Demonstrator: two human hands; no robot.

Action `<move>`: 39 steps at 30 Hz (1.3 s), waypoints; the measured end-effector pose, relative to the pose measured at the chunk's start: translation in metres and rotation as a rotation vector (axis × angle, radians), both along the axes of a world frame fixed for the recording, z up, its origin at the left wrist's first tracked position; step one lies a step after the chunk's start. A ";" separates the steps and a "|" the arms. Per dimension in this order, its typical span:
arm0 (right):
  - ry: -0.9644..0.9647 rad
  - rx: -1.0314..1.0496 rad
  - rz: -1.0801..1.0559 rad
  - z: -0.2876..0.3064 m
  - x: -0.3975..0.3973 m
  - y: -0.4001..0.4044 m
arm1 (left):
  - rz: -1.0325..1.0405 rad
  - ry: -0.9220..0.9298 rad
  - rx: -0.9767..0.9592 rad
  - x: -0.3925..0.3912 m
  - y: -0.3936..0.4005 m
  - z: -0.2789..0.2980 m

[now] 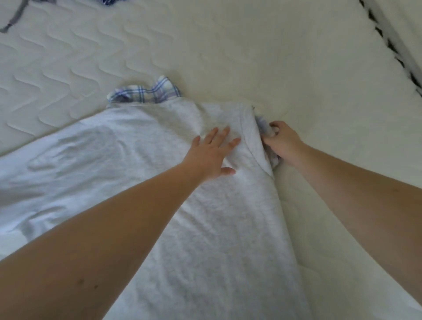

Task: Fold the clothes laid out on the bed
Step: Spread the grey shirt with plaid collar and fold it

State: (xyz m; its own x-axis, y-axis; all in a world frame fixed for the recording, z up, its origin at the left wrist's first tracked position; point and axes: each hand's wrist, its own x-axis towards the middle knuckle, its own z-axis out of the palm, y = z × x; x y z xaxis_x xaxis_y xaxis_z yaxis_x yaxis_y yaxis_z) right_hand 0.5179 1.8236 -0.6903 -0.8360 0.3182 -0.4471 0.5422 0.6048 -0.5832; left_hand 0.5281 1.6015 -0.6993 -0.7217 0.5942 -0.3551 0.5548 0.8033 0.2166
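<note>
Grey marl fleece makes up the sweatshirt [219,223] spread flat across the bed [114,57], running from the lower middle of the view up to the centre, with a white patch of cloth at its left. A blue and white plaid collar [146,93] pokes out from its far edge and lies on the quilted white mattress. The left hand [212,153] lies palm down on the upper part of the sweatshirt, fingers straight and spread, pressing the fabric flat, thumb pointing right. Just beside it, at the sweatshirt's right edge, the right hand [283,144] has its fingers curled around a bunch of plaid fabric [266,128] that sticks out from under the grey edge; the grip is closed on that cloth, and the grey edge stands up in a fold between the two hands. Dark blue fabric [109,1] shows at the top edge, well apart, and a grey strap [16,16] lies at top left.
</note>
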 end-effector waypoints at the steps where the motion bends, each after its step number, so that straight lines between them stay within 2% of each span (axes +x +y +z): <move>1: 0.000 -0.015 0.002 -0.001 -0.001 0.001 | -0.003 -0.016 -0.023 -0.003 0.003 -0.001; 5: 0.123 0.049 0.027 0.004 -0.001 0.012 | -0.004 -0.048 -0.086 -0.010 0.009 0.000; 10: 0.303 0.063 -0.255 0.008 0.032 0.057 | 0.058 -0.090 -0.120 -0.025 0.017 0.003; 12: 0.279 0.088 -0.309 0.001 0.053 0.075 | 0.080 -0.114 -0.153 -0.031 0.023 0.001; 15: 0.122 0.139 -0.322 -0.015 0.079 0.089 | 0.081 -0.123 -0.222 -0.032 0.029 -0.009; 21: 0.105 -0.077 -0.400 -0.016 0.075 0.075 | 0.080 -0.108 -0.227 -0.028 0.026 -0.025; 23: 0.032 -0.067 -0.360 -0.014 0.068 0.074 | 0.060 -0.095 -0.194 -0.031 0.028 -0.024; 26: 0.009 -0.054 -0.319 -0.008 0.057 0.075 | 0.040 0.025 -0.059 -0.041 0.037 -0.016; 28: 0.097 -0.105 -0.348 0.000 0.051 0.076 | 0.024 0.149 0.072 -0.051 0.052 -0.009; 30: 0.179 -0.175 -0.356 0.006 0.046 0.078 | 0.062 0.169 0.152 -0.063 0.075 -0.001; 32: 0.169 -0.317 -0.387 0.007 0.045 0.083 | 0.143 0.077 0.121 -0.078 0.100 0.006; 35: 0.053 -0.623 -0.511 0.008 0.042 0.090 | 0.232 -0.054 -0.016 -0.101 0.120 0.016; 37: 0.042 -0.665 -0.519 0.007 0.031 0.094 | 0.254 -0.114 -0.049 -0.111 0.122 0.017; 39: 0.038 -0.572 -0.476 0.005 0.017 0.098 | 0.206 -0.084 -0.108 -0.112 0.118 0.017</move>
State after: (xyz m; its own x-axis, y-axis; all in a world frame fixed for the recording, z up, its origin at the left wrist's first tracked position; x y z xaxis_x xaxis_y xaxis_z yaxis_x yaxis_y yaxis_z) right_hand 0.5350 1.9213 -0.6855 -0.6841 0.3761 -0.6250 0.6429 -0.0937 -0.7602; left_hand 0.4157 1.7197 -0.6819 -0.7888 0.3930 -0.4725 0.3604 0.9186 0.1624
